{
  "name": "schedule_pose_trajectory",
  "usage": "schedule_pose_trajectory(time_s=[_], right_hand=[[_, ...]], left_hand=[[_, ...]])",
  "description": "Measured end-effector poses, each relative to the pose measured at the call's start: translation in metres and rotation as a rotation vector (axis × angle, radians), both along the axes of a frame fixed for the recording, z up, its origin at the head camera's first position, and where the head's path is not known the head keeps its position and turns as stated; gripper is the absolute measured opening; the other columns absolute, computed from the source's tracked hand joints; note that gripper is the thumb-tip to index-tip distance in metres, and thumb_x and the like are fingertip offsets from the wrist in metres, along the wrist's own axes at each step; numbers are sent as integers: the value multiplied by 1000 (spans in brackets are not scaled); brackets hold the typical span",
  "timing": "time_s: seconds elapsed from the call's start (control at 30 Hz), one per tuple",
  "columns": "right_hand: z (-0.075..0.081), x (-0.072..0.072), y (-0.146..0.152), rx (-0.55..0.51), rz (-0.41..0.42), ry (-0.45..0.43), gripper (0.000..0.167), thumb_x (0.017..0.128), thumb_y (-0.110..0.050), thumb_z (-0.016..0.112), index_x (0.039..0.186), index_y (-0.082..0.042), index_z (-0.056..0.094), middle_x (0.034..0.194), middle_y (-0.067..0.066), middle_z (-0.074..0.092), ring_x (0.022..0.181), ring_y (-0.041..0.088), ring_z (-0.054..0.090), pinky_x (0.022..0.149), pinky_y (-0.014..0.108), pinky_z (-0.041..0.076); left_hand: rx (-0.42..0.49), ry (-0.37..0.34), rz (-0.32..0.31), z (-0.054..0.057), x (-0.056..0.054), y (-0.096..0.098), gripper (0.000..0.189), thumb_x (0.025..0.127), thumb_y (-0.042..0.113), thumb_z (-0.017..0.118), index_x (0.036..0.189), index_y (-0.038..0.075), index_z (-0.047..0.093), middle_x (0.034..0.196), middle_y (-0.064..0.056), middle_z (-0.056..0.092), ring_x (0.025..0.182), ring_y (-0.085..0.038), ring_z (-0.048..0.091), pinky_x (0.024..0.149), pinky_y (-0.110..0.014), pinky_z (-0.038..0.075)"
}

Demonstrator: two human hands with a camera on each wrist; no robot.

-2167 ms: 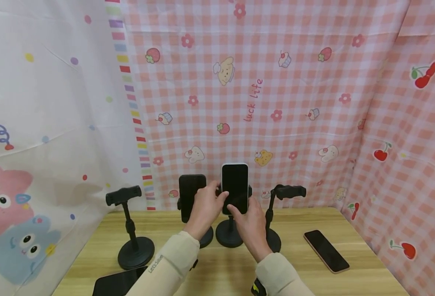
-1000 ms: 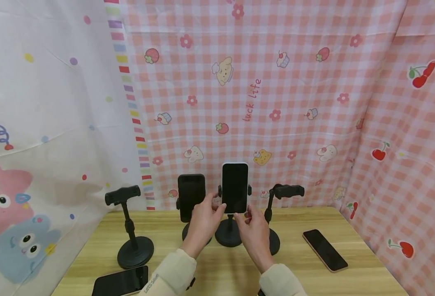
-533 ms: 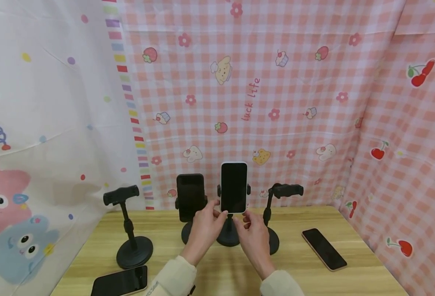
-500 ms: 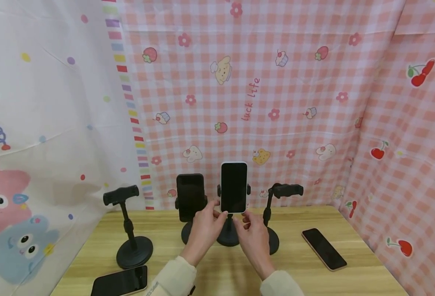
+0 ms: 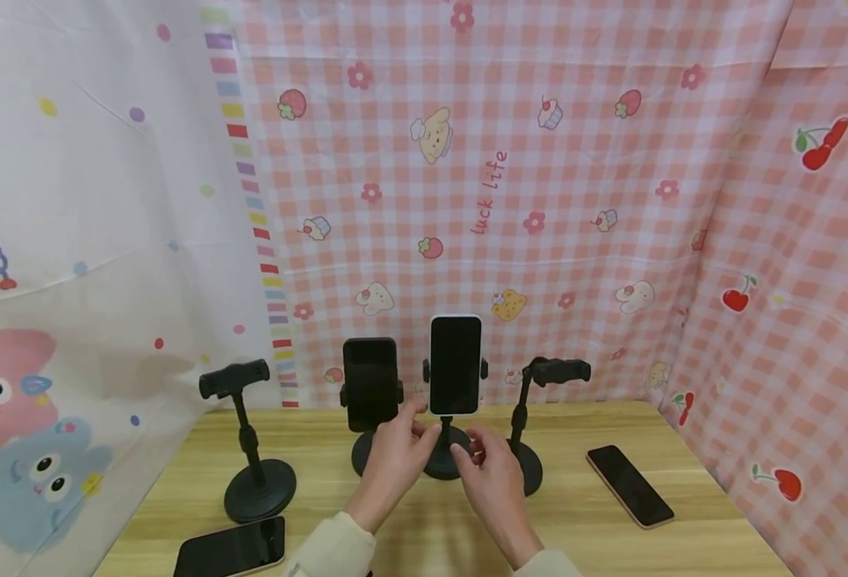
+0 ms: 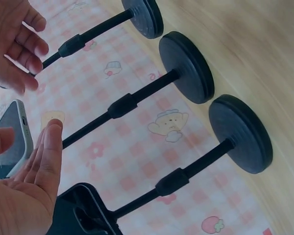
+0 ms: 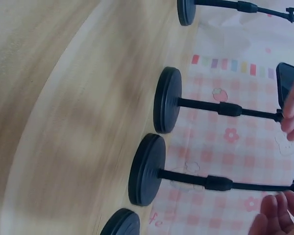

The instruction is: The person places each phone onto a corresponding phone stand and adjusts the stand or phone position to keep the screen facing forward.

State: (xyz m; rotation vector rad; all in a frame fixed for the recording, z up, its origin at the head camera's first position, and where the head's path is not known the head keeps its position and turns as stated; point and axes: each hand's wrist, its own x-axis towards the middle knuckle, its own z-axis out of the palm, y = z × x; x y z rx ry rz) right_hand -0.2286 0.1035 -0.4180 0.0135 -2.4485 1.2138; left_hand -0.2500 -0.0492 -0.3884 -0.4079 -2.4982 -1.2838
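A white-edged smartphone (image 5: 455,365) stands upright in the clamp of the middle phone stand (image 5: 440,466). Just below its lower left corner is my left hand (image 5: 393,465), fingers loosely bent and holding nothing. My right hand (image 5: 496,481) hovers below the lower right corner, thumb and fingers apart, beside the stand's pole. In the left wrist view a gap shows between my left fingers (image 6: 50,152) and the right hand (image 6: 17,51). To the left, a black smartphone (image 5: 369,385) is clamped upright in another stand, partly overlapped by my left hand.
A phone stand with no phone in its clamp (image 5: 235,378) is at the far left; another such clamp (image 5: 561,371) tops the stand on the right. Smartphones lie flat on the wooden table (image 5: 438,537), one front left (image 5: 231,548), one right (image 5: 630,486). Patterned cloth hangs behind.
Both hands were at the white-edged smartphone's sides, then slid down to its lower corners, and have now come off below it. The smartphone stays up in its stand.
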Motion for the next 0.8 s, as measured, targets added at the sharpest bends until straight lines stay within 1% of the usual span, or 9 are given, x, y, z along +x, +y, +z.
schedule_pose_trajectory(time_s=[0.07, 0.17, 0.3, 0.37, 0.5, 0.57, 0.63, 0.73, 0.8], right_hand=[[-2, 3, 3, 31, 10, -45, 34, 91, -27, 73, 116, -5, 68, 93, 5, 62, 80, 17, 56, 69, 35, 46], [-5, 9, 9, 87, 51, -118, 37, 91, -31, 73, 117, -5, 67, 94, 5, 62, 81, 20, 56, 69, 36, 46], [-10, 16, 17, 117, 92, -181, 40, 90, -32, 73, 117, -4, 67, 95, 5, 62, 83, 20, 57, 71, 37, 48], [-13, 19, 23, 116, 95, -201, 40, 90, -32, 73, 118, -3, 67, 96, 5, 62, 83, 19, 57, 72, 38, 49], [-20, 26, 34, 120, 95, -241, 42, 91, -35, 73, 117, -2, 67, 96, 5, 62, 82, 18, 57, 71, 39, 50], [-23, 28, 40, 130, 92, -270, 44, 91, -36, 72, 117, -1, 66, 95, 4, 61, 81, 19, 57, 71, 39, 50], [-27, 31, 46, 148, 94, -298, 45, 90, -36, 73, 116, 0, 66, 94, 5, 62, 80, 20, 57, 71, 40, 50], [-34, 35, 56, 169, 94, -367, 46, 90, -36, 73, 116, 1, 66, 95, 5, 63, 81, 21, 58, 73, 42, 51], [-39, 37, 63, 182, 99, -411, 47, 90, -37, 73, 116, 2, 65, 96, 7, 64, 81, 21, 59, 73, 43, 51]], left_hand=[[-8, -9, -18, -2, 1, -2, 34, 96, 24, 67, 124, 5, 61, 92, -6, 71, 75, -14, 66, 66, -33, 56], [-39, -9, -56, -6, 1, -5, 35, 97, 24, 66, 125, 6, 63, 91, -3, 71, 75, -12, 65, 66, -32, 54], [-92, -12, -90, -12, 0, -8, 34, 97, 27, 66, 126, 9, 64, 90, 0, 70, 75, -10, 64, 68, -31, 53], [-112, -5, -89, -15, 0, -9, 34, 97, 27, 66, 125, 9, 64, 89, 1, 69, 74, -9, 63, 68, -30, 53], [-123, 31, -81, -21, 3, -13, 29, 95, 24, 68, 120, 7, 66, 85, 2, 68, 68, -6, 59, 63, -27, 50], [-123, 35, -75, -24, 5, -17, 28, 95, 23, 68, 117, 7, 67, 84, 2, 68, 66, -5, 57, 62, -26, 48], [-122, 24, -67, -28, 7, -22, 28, 95, 24, 68, 117, 7, 67, 84, 3, 68, 66, -5, 57, 62, -27, 48], [-126, -10, -45, -34, 9, -29, 30, 95, 25, 69, 117, 7, 67, 85, 3, 69, 67, -6, 57, 62, -27, 48], [-147, -16, -22, -38, 10, -35, 29, 94, 26, 70, 116, 7, 68, 84, 4, 68, 68, -6, 58, 62, -28, 47]])
